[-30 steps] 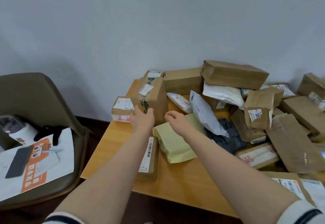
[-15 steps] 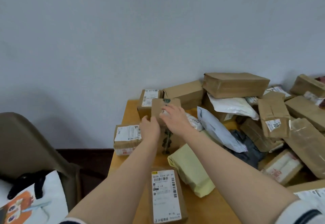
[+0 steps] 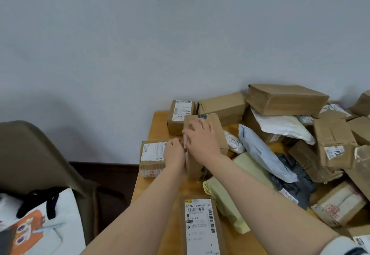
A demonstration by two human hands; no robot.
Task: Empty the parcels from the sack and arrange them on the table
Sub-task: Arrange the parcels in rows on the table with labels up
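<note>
A brown cardboard box (image 3: 215, 132) stands on the wooden table (image 3: 159, 122) near its back left corner, with a thin white label edge showing on its left side. My right hand (image 3: 202, 140) lies over the box's top and left face, thumb at the left edge. Curled fingers of my left hand (image 3: 175, 152) hold that same left edge. Around it are a small labelled box (image 3: 152, 154), a labelled box at the back (image 3: 181, 112), a long labelled box (image 3: 200, 226) and a pale green soft parcel (image 3: 226, 200). No sack is in view.
A heap of brown boxes (image 3: 286, 98), a white mailer (image 3: 280, 124), a pale grey mailer (image 3: 262, 154) and a dark bag (image 3: 296, 184) fills the table's right side against the wall. Left of the table stands a brown chair (image 3: 30, 154) holding a white tote bag (image 3: 40, 228).
My right hand left the green parcel and joined the left on the brown box. The box has been turned, so its label now faces left. The view has tilted upward.
</note>
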